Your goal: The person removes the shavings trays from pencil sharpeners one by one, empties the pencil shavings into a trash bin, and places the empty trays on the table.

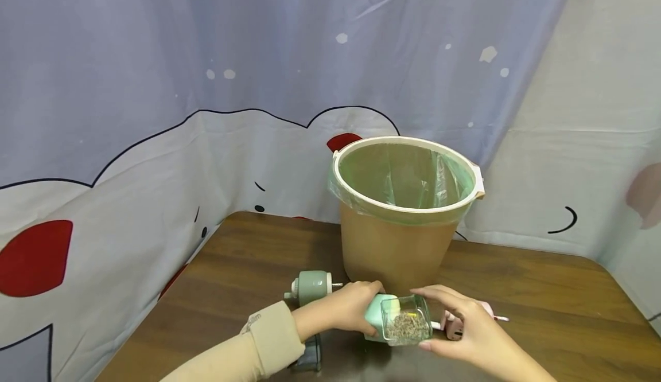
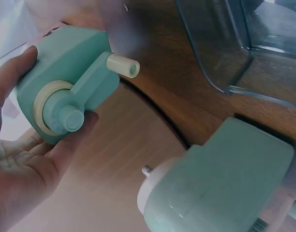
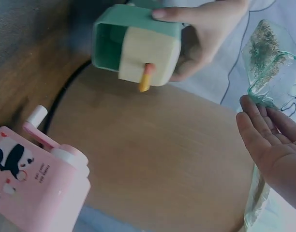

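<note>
Left hand [image 1: 345,308] wrapped round green pencil sharpener [image 1: 376,312], thumb on top and fingers beneath, crank side facing the wrist in the left wrist view [image 2: 66,96]. Right hand [image 1: 467,326] pinching clear shavings drawer [image 1: 407,319] between thumb and fingertips, drawer just at the sharpener's open end, touching or nearly so; cannot tell which from the head view. Grey-brown shavings piled inside the drawer. From the right wrist view, sharpener [image 3: 138,48] held up off the tabletop with an orange pencil stub [image 3: 145,78] poking from its cream front, drawer [image 3: 276,67] a little apart at that hand's fingertips [image 3: 257,128], palm relaxed below.

Pink pencil sharpener [image 1: 457,324] with a panda print just behind the right hand, standing on the wooden tabletop [image 1: 542,301], mostly hidden by the hand. Second green sharpener [image 1: 311,286] with a crank, resting on the tabletop just behind the left wrist. Dark clear container [image 1: 310,356] under the left sleeve [image 1: 268,336]. Tan bin [image 1: 397,221] with a green liner bag standing close behind both hands, middle of the tabletop. Cartoon-print cloth [image 1: 155,112] hanging as backdrop on all sides.
</note>
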Demonstrator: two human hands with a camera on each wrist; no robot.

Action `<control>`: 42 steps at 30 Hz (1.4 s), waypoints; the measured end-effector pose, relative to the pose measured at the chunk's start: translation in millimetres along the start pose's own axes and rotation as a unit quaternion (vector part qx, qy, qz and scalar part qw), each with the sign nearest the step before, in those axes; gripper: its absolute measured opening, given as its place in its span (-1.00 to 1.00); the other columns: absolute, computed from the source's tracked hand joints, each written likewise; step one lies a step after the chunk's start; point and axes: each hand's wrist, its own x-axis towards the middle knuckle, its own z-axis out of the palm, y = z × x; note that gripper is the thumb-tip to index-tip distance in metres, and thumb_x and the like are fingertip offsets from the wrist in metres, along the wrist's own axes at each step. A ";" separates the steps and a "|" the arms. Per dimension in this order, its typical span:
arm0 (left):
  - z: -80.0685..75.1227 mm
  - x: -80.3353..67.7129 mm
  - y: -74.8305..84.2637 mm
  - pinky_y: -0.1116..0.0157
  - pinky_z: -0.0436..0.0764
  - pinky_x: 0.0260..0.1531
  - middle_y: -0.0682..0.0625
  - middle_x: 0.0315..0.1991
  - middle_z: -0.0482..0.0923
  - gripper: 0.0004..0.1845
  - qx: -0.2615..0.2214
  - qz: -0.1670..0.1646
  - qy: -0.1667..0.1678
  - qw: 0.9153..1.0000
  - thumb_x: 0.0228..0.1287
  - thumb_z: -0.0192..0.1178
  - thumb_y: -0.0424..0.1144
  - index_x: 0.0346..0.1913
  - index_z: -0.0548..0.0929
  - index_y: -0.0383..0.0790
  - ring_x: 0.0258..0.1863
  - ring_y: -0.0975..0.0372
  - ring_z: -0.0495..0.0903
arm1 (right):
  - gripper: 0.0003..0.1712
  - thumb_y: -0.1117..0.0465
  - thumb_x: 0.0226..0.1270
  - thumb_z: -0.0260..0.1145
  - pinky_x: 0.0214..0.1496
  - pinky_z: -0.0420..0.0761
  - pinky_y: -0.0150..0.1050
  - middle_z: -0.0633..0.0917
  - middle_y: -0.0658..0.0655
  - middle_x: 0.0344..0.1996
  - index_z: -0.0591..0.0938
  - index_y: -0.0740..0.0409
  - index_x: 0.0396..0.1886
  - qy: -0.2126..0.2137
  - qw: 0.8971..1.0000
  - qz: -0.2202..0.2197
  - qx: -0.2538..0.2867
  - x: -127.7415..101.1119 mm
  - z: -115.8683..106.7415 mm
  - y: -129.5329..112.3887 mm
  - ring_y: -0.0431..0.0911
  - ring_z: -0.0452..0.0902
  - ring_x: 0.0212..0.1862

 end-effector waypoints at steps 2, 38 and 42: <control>1.3 4.9 1.3 0.56 0.41 -0.49 0.09 -0.30 0.58 -0.33 0.008 -0.008 0.002 1.000 -0.24 0.55 -0.07 0.00 0.50 -0.19 -0.45 0.44 0.45 | -0.27 0.39 -0.15 0.52 -0.51 0.44 -0.57 0.57 -0.10 0.02 0.50 0.16 0.13 0.000 1.000 -0.003 0.018 1.7 -3.3 -0.7 -0.43 0.40 -0.45; 7.5 20.0 9.2 0.39 0.49 -0.11 0.01 -0.07 0.56 -0.26 0.101 -0.038 -0.020 0.994 -0.11 0.43 0.16 0.13 0.53 -0.18 -0.13 0.21 0.51 | -0.27 0.49 -0.06 0.43 -0.58 0.54 -0.41 0.54 -0.18 0.11 0.45 0.20 0.21 -0.010 0.995 0.057 0.084 23.2 -34.7 -20.7 -0.32 0.61 -0.26; 0.8 16.1 8.1 0.40 0.52 -0.10 0.08 -0.06 0.62 -0.48 0.071 -0.032 0.013 0.997 0.03 0.36 0.08 0.03 0.63 -0.10 -0.10 0.23 0.55 | -0.26 0.44 -0.11 0.48 -0.17 0.52 -0.54 0.56 -0.17 0.09 0.49 0.15 0.18 0.001 0.998 0.061 0.022 26.2 -39.7 -23.9 -0.35 0.57 -0.07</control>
